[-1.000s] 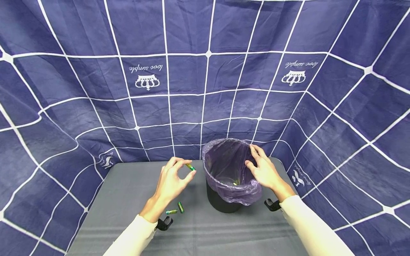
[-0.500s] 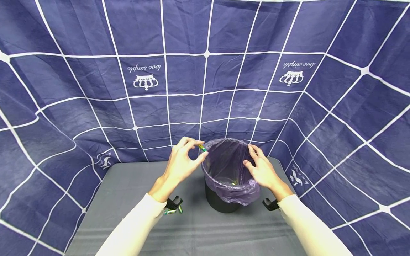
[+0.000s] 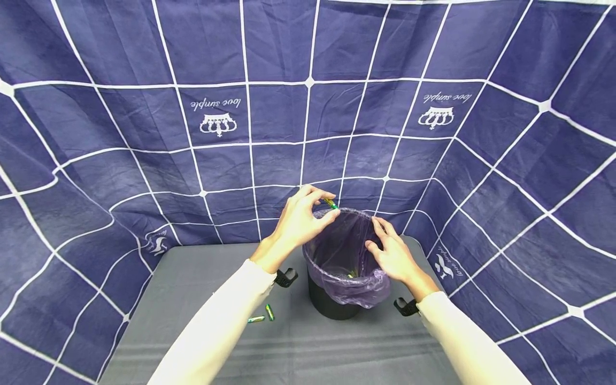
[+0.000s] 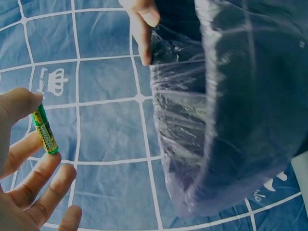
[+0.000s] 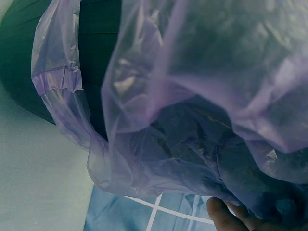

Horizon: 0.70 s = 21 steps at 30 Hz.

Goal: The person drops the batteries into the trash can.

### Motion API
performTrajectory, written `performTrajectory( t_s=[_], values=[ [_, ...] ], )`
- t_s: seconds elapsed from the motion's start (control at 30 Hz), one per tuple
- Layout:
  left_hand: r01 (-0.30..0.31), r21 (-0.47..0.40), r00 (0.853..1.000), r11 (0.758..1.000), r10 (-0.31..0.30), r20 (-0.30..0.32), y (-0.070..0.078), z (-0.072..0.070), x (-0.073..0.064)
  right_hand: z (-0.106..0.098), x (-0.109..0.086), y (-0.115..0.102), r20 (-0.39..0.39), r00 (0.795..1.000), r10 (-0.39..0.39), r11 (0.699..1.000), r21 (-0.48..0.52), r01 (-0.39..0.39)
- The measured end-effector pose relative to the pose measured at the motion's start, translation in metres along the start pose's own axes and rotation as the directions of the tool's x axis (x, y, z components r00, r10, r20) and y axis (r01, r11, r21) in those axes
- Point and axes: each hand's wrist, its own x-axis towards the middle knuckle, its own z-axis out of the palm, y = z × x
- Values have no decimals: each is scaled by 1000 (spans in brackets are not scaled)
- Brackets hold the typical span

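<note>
My left hand (image 3: 304, 216) pinches a small green and yellow battery (image 3: 330, 203) between thumb and fingers, over the far left rim of a black bin (image 3: 332, 305). In the left wrist view the battery (image 4: 45, 130) is held lengthwise between thumb tip and fingertips. A thin purple bag (image 3: 356, 291) lines the bin and folds over its rim. On the bin's right rim rests my right hand (image 3: 395, 258), fingers extended and thumb toward the opening. Its fingertips (image 5: 219, 211) show beside the bag in the right wrist view. Yellowish pieces (image 3: 353, 275) lie inside the bin.
Two more batteries, one lying crosswise (image 3: 256, 319) and one pointing away (image 3: 269, 312), are on the grey table (image 3: 207, 289) left of the bin. A blue curtain (image 3: 274, 117) with white grid lines stands behind and at both sides.
My left hand has carried the battery up and to the right, from left of the bin to over its far left rim. The right hand stays on the rim.
</note>
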Motion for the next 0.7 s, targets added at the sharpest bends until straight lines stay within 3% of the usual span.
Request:
performTrajectory(
  t_s=[0.33, 0.7],
  values=[
    [3, 13, 1000, 1000, -3, 20, 9, 4, 9, 2, 2, 1, -4, 1000, -12, 1000, -10, 12],
    [5, 70, 998, 997, -9, 57, 8, 2, 5, 2, 1, 3, 0, 1000, -1, 1000, -9, 1]
  ],
)
